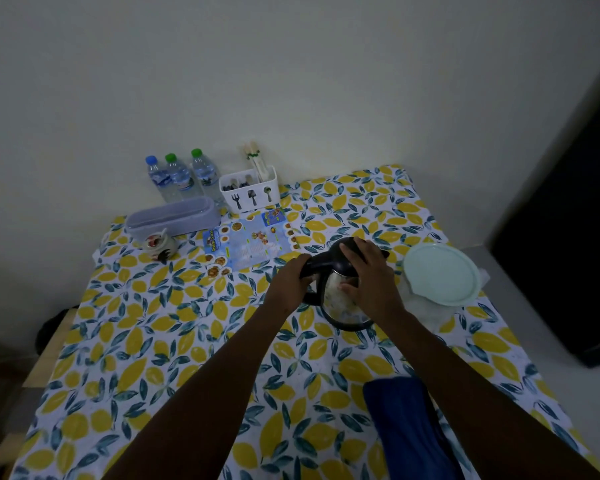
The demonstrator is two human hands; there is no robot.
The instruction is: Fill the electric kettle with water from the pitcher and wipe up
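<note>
our left hand (289, 285) clamped on electric kettle (340, 292) handle | our right hand (367, 271) gripping its lid and steel body | kettle upright on lemon tablecloth (160, 341), pitcher (440, 275) just right, blue cloth (405, 427) nearer us

The white cutlery caddy (249, 189) bears fork, spatula and spoon signs; the menu leaflet's (253, 241) print is illegible.

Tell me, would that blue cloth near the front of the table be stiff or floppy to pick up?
Probably floppy: the blue cloth lies flat with soft, rounded edges on the table. Likely light too, since it looks thin. It seems unlikely to slip or roll, being limp fabric resting on a patterned cover.
</note>
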